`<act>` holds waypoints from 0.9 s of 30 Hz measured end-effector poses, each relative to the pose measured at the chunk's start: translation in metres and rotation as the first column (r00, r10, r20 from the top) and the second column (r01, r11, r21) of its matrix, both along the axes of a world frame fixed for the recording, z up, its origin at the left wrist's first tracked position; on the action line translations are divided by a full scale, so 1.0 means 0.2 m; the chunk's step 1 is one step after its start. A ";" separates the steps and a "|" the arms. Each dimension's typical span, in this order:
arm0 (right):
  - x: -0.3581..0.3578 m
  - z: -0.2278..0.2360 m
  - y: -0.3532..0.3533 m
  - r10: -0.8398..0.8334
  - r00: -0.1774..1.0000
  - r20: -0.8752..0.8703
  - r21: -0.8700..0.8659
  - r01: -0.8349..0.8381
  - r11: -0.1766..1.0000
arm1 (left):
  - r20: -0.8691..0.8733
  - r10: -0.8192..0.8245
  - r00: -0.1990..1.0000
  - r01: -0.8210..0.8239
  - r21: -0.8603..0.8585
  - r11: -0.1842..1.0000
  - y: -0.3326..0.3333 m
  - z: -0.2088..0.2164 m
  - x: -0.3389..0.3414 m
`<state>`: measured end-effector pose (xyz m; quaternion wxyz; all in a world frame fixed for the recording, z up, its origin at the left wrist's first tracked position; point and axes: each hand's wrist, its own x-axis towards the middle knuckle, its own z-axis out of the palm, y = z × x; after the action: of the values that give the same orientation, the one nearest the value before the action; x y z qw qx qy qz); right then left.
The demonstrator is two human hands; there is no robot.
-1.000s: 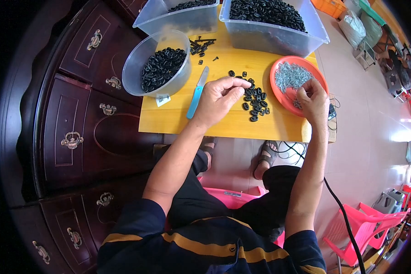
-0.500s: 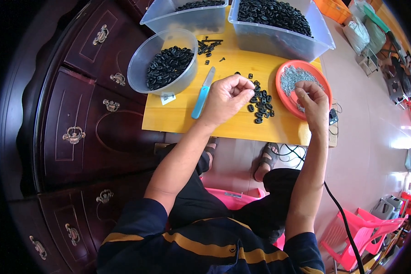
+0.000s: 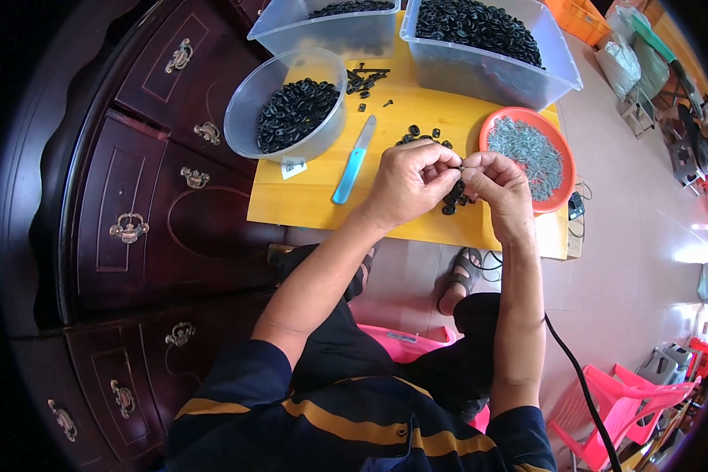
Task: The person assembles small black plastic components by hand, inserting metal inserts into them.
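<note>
My left hand (image 3: 417, 182) is closed in a pinch, with a small black piece (image 3: 460, 166) just showing at its fingertips. Against it, the fingertips of my right hand (image 3: 502, 191) are pressed together; whatever they hold is too small to make out. Both hands meet above a loose group of black oval pieces with holes (image 3: 449, 209), partly hidden beneath them. Right of my right hand, an orange-red round dish (image 3: 568, 193) is filled with thin silvery metal pieces (image 3: 527, 153).
A knife with a turquoise handle (image 3: 348, 176) lies left of my left hand on the yellow table (image 3: 299, 200). Behind it stands a round clear tub (image 3: 240, 118) of black pieces. Two clear bins (image 3: 495, 75) (image 3: 322, 39) line the back. Dark drawers (image 3: 126, 228) border the left.
My right hand has left the dish and moved left to meet my left hand. My left hand has shifted slightly right and down, staying pinched.
</note>
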<state>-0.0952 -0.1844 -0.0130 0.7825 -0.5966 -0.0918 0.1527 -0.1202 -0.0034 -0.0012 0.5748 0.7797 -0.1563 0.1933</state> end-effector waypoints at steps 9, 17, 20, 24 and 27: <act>0.00 0.02 -0.04 0.116 0.986 0.118 -0.110 -0.103 0.989 | -0.010 -0.137 0.991 0.137 0.102 0.985 0.05 0.00 0.01; -0.01 0.03 -0.01 0.096 0.993 0.068 -0.105 -0.089 0.991 | -0.069 -0.109 0.992 0.115 0.096 0.989 0.04 0.01 0.00; 0.00 0.03 -0.01 0.094 0.995 0.025 -0.069 -0.092 0.993 | -0.024 -0.089 0.996 0.091 0.099 0.991 0.03 0.01 0.00; 0.00 0.00 0.00 0.050 0.999 0.015 -0.023 -0.050 0.998 | -0.073 -0.083 0.994 0.086 0.045 0.995 0.03 0.01 0.00; -0.01 0.01 0.01 0.011 1.000 0.024 -0.009 -0.011 1.000 | -0.080 -0.090 0.993 0.092 0.032 0.995 0.03 0.00 0.00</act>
<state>-0.0969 -0.1820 -0.0119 0.7777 -0.6015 -0.1038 0.1504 -0.1194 0.0033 -0.0019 0.5746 0.7889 -0.1725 0.1334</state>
